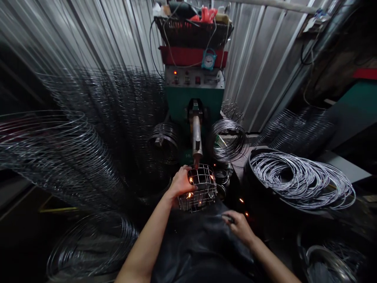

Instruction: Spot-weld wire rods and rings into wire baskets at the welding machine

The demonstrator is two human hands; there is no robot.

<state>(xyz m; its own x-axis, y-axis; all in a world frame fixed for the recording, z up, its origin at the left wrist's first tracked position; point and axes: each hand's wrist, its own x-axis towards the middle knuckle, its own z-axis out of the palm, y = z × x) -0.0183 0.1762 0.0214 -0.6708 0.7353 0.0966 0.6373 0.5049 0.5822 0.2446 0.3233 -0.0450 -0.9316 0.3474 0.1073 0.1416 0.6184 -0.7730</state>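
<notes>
My left hand [180, 182] is wrapped around the left side of a small wire basket [204, 193], a cage of crossed metal wires. The upper wires of the basket meet the copper tip [197, 159] of the spot welder's arm [196, 135], and orange sparks glow around them. Lower right, apart from the basket, my right hand [238, 225] is closed over a dark apron [200, 243]. A small dark thing with a thin end pokes from its fingers; its kind is unclear.
The green spot welder [176, 94] stands ahead, with a blue clock [209, 59] on its front. Tall stacks of wire rings [97, 153] crowd the left. Rings hang on both sides of the welder arm. At right, a black tub [253, 157] holds many wire rings [303, 179].
</notes>
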